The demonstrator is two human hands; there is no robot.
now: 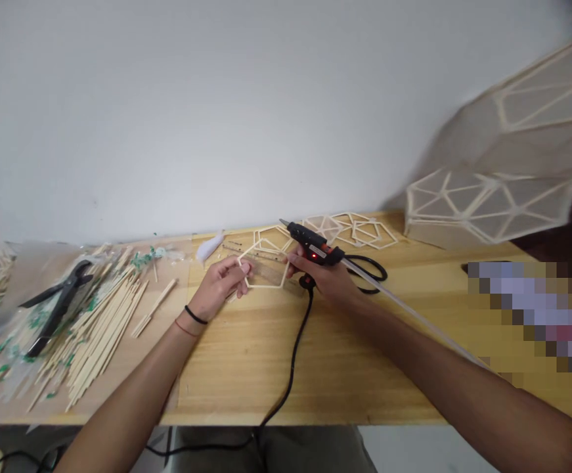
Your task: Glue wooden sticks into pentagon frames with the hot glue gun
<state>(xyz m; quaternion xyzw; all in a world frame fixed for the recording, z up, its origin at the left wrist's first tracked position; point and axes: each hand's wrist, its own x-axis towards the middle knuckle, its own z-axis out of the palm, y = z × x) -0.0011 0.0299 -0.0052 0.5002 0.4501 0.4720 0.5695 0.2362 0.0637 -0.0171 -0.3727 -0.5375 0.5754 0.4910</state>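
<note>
My left hand (223, 282) pinches the left side of a pentagon frame (264, 286) made of thin pale wooden sticks, held just above the table. A black glue gun (315, 244) is gripped in my right hand (326, 276); its nozzle points to the upper left and a red light glows on its body. From its back end a long clear glue stick (404, 304) sticks out over my right forearm. Fingers of the right hand are close to the frame's right side; whether they touch it I cannot tell. Behind the hands lie more stick frames (374, 231).
Bamboo sticks (108, 328) and black cutting pliers (59, 309) lie on the left with plastic wrappers. A black cord (293, 368) runs from the gun over the wooden table's (226, 387) front edge. Large stick-framed panels (492, 203) stand at the back right against the wall.
</note>
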